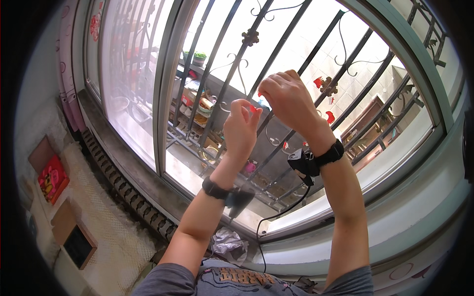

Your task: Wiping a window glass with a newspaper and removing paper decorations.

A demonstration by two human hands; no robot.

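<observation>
My left hand (pixel 240 127) is raised before the window, pinching a small red scrap (pixel 253 108) between thumb and forefinger. Just right of it and a little higher, my right hand (pixel 290 97) is bent at the wrist, with another red bit (pixel 259 94) at its fingertips. That hand's back hides most of its grip. Right of my hands, a red cutout piece (pixel 330 117) and a second red piece (pixel 317 82) appear against the window. Smaller red and white bits (pixel 285 145) show lower down. Whether they stick to the glass I cannot tell.
Black metal window bars (pixel 274 51) stand behind my hands. A cable (pixel 281 216) hangs from the device (pixel 301 162) on my right wrist. Crumpled plastic (pixel 227 240) lies on the sill corner. At left are a radiator (pixel 122 188), a red package (pixel 53 179) and an open box (pixel 79 246).
</observation>
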